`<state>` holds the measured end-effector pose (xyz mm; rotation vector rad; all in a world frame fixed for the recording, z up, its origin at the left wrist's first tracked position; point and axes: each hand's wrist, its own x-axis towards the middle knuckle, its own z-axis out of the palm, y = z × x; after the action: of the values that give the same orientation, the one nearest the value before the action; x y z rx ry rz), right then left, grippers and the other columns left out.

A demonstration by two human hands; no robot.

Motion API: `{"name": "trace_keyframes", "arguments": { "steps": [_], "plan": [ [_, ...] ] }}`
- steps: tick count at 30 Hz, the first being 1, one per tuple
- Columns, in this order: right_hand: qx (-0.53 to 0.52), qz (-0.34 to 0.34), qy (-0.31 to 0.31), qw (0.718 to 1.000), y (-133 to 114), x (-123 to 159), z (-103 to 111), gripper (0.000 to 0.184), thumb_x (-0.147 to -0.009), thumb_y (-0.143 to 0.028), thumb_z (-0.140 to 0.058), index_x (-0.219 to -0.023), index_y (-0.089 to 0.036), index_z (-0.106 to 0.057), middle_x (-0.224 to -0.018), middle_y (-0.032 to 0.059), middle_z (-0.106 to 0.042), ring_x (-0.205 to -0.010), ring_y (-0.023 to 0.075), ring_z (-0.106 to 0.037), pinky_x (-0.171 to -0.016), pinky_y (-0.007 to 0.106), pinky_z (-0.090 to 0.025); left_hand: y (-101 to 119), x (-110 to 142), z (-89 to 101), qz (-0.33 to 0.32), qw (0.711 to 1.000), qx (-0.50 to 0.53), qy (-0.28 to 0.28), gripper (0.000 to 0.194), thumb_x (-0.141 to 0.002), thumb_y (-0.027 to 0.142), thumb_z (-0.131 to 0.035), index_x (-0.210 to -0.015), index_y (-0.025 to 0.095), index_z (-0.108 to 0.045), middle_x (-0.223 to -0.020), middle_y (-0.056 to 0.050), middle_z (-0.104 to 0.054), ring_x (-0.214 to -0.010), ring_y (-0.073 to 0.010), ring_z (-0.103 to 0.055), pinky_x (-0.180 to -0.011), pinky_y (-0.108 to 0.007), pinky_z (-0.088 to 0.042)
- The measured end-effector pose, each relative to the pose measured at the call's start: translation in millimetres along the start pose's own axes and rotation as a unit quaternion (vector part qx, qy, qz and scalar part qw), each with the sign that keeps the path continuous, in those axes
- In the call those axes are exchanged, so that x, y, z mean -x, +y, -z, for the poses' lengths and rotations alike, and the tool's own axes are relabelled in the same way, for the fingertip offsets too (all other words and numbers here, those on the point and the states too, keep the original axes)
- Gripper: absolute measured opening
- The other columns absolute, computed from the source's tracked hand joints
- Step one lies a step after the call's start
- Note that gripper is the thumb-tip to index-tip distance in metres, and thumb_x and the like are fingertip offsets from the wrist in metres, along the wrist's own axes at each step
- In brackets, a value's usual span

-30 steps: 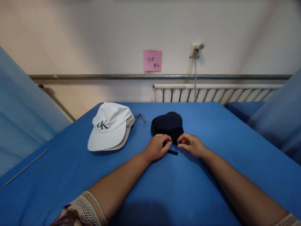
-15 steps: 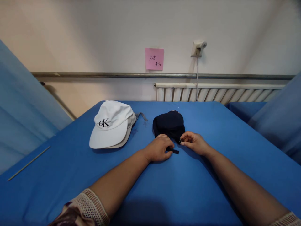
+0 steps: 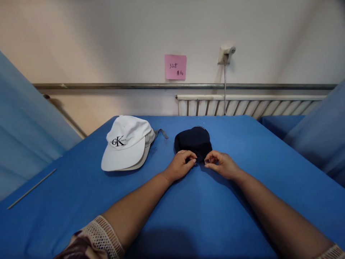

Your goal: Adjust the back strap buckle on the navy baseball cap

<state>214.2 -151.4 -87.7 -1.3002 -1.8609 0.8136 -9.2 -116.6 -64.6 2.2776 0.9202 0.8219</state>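
Cap (image 3: 192, 141), dark, lies on the blue cover (image 3: 205, 212), right of the white cap (image 3: 128, 144). Left hand (image 3: 181, 166) pinches the strap (image 3: 199, 159); right hand (image 3: 223, 166) pinches the buckle (image 3: 206, 162). Best keep the buckle steady and the strap flat, untwisted and in line with it.

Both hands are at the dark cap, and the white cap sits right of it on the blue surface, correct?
Not quite: the head view shows the white cap left of the dark cap, on the blue surface. The left hand and right hand are indeed at the dark cap.
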Motion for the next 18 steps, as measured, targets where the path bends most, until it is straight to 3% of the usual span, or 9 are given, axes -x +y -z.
{"name": "trace_keyframes", "arguments": {
  "steps": [5, 18],
  "plan": [
    [0.014, 0.015, 0.015, 1.0, -2.5, 0.9, -0.5, 0.014, -0.078, -0.028, -0.068, -0.086, -0.021, -0.06, -0.071, -0.0022, -0.061, -0.064, 0.0121, -0.056, -0.063, 0.025, -0.046, 2.2, -3.0, -0.9, 0.035, 0.999, 0.03, -0.005, 0.012, -0.083, 0.025, -0.057, -0.078, 0.018, -0.066, -0.072, -0.001, -0.066, -0.079, -0.0169, -0.057, -0.084, -0.033, -0.043],
    [0.043, 0.037, 0.009, 0.998, -11.1, 2.7, -4.0, 0.01, -0.079, -0.022, -0.066, -0.087, -0.021, -0.059, -0.079, 0.0002, -0.065, -0.071, 0.0136, -0.06, -0.067, 0.027, -0.047, -0.2, -1.8, -6.1, 0.096, 0.984, 0.142, -0.038, 0.013, -0.081, 0.026, -0.06, -0.079, 0.015, -0.067, -0.066, 0.0, -0.065, -0.063, -0.0119, -0.059, -0.069, -0.026, -0.047]
  ]
}}
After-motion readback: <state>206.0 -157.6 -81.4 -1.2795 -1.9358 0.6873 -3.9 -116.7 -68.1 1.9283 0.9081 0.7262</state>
